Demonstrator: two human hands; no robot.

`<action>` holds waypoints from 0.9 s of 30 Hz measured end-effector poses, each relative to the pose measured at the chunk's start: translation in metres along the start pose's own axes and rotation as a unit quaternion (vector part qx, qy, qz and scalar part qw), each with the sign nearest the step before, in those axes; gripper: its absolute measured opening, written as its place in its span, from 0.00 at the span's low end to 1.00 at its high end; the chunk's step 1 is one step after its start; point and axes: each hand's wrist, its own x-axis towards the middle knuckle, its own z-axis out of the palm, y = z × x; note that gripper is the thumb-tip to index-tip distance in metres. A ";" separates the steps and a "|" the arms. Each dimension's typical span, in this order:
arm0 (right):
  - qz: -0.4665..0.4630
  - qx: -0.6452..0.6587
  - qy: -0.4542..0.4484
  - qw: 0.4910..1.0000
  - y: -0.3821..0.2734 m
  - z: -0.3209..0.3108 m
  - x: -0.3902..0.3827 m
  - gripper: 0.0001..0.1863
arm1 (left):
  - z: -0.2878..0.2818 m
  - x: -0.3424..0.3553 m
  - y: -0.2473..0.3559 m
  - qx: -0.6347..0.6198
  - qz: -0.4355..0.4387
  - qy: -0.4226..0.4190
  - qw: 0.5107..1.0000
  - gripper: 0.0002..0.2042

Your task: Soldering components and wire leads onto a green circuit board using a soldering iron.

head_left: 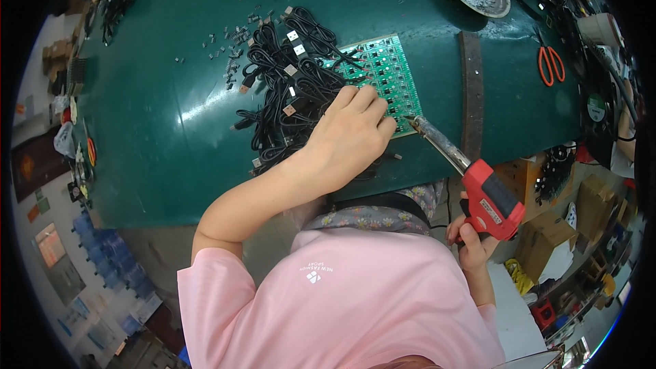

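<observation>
Step in hand, judged: soldering cable leads onto the panel; iron tip sits at the board edge, joint not visibly made yet.

L→R:
- Pile of black cables w/ small metal plug ends (290, 89), on the dark green table top (157, 130), at 9 o'clock of the board, strands overlapping its left edge.
- Left hand (348, 137): palm down, fingers together, pressing on cables and the board's lower-left part; not clamped on anything that can be made out.
- Green rectangular circuit-board panel w/ rows of small dark parts (389, 75): flat, tilted, approx. table centre, lower corner hidden under the fingers.
- Red pistol-grip soldering iron w/ long metal barrel (478, 191): tip touching/just beside the board's lower-right corner, at 4 o'clock of the board.
- Right hand (471, 239): closed round the iron's grip, off table edge.

Next move, judged: needs steady tip placement on one pad, left hand keeping the wire still.
</observation>
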 end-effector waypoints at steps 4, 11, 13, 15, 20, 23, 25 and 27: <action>-0.005 0.006 0.005 1.000 0.004 -0.003 -0.003 0.24 | 0.002 -0.002 -0.015 -0.032 0.085 -0.007 0.996 0.11; 0.010 0.023 -0.026 0.999 0.016 -0.016 -0.017 0.24 | -0.002 0.000 -0.027 -0.082 0.151 -0.021 0.985 0.11; 0.030 0.023 -0.042 0.998 0.016 -0.017 -0.019 0.24 | 0.000 0.002 -0.029 -0.079 0.170 0.003 0.982 0.12; 0.029 0.027 -0.037 0.999 0.020 -0.017 -0.022 0.24 | 0.003 0.001 -0.030 -0.076 0.189 0.027 0.979 0.13; 0.043 0.044 -0.026 0.998 0.025 -0.018 -0.028 0.25 | 0.004 -0.001 -0.028 -0.063 0.217 0.010 0.974 0.18; 0.047 0.033 -0.022 0.998 0.025 -0.016 -0.029 0.24 | 0.007 -0.002 -0.029 -0.058 0.222 0.013 0.973 0.20; 0.042 0.048 -0.016 0.998 0.024 -0.014 -0.028 0.24 | 0.006 -0.002 -0.029 -0.063 0.217 0.005 0.974 0.18; 0.046 0.046 -0.012 0.998 0.024 -0.014 -0.028 0.24 | 0.004 -0.002 -0.028 -0.068 0.213 -0.004 0.975 0.17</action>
